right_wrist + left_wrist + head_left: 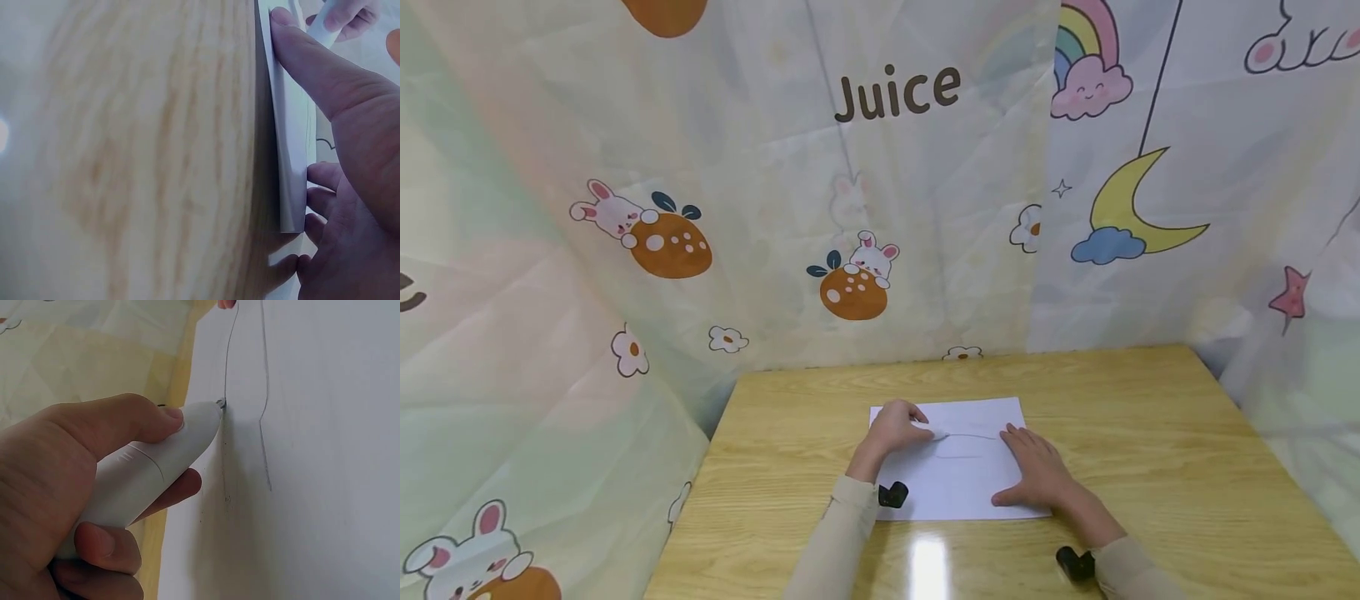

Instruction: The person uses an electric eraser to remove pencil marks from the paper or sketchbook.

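Observation:
My left hand [897, 427] grips a thick white electric eraser [162, 453], thumb along its top and fingers curled beneath. Its small dark metallic tip meets the farther of two pencil lines on a white sheet of paper [962, 487]. Behind the tip that line looks faint, with dark specks around it in the left wrist view. The nearer pencil line [264, 375] is plain and slightly bent. My right hand [1037, 468] rests spread on the paper's right edge, thumb [306, 59] on the near side and fingers reaching beyond.
The paper lies on a light wooden table [775, 467]. A printed cloth [760, 167] hangs behind the table and along its sides. Black camera pieces are on both wrists, the left one [893, 495] over the paper and the right one [1075, 565] over the wood.

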### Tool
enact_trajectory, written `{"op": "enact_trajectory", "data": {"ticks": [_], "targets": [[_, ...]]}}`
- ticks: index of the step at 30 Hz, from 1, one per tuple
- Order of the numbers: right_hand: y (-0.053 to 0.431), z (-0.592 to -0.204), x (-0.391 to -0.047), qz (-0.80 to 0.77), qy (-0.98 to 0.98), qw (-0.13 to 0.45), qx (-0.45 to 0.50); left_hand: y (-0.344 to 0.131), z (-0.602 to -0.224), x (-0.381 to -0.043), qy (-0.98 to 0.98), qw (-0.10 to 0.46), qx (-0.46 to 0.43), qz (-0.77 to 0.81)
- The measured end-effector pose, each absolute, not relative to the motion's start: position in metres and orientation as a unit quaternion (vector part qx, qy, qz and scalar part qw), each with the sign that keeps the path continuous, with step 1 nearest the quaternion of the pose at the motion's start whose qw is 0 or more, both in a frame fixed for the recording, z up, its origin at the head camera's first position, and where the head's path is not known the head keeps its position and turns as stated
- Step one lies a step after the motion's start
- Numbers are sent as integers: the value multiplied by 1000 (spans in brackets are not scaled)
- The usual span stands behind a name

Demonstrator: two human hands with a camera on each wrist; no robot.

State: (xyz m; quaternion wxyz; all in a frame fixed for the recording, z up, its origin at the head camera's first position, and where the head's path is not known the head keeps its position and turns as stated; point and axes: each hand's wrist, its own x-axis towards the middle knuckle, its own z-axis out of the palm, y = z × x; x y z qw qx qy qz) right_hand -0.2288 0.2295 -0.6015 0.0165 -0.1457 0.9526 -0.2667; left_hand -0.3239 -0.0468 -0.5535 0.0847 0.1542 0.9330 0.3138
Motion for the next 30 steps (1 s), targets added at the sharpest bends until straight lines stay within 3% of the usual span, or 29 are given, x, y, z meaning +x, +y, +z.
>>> {"op": "enact_trajectory", "data": {"ticks": [30], "targets": [[230,-596,-230,-261,955,26,-143,-43,-559,-331,934,97,148,310]]}}
